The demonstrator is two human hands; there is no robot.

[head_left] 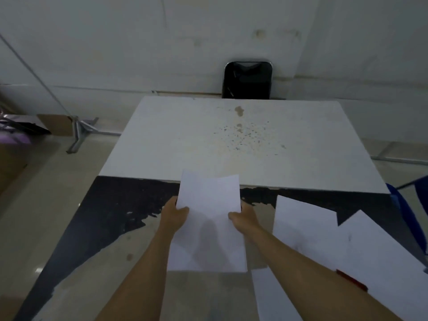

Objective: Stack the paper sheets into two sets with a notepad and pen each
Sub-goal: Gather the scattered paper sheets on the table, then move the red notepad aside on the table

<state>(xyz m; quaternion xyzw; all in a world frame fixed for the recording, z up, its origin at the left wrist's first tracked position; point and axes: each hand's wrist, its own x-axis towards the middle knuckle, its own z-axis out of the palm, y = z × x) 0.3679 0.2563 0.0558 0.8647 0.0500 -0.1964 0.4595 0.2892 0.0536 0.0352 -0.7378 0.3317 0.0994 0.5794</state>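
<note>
Loose sheets (382, 251): white, overlapping, spread at 4–5 o'clock on the worktop (231, 140), nearest the camera; a small red item (352, 279) lies on them – too blurred to say what it is.
Held sheets (209, 225): white paper at 6 o'clock, centre frame, lifted off the worktop and tilted toward the camera; top corners fan apart, so more than 1 sheet.
Left hand (176, 216): pinching the held sheets' left edge, thumb on the front, fingers curled behind.
Right hand (243, 218): pinching the right edge the same way, thumb on the front, rest hidden behind the paper.
Worktop: near part black w/ worn pale patches, far part white w/ brown stains and dark specks around 12 o'clock.
Chair (247, 79): black back, at 12 o'clock beyond the far edge, against the wall.
Metal stand (80, 133): on the floor at 10 o'clock, well apart from the worktop.
</note>
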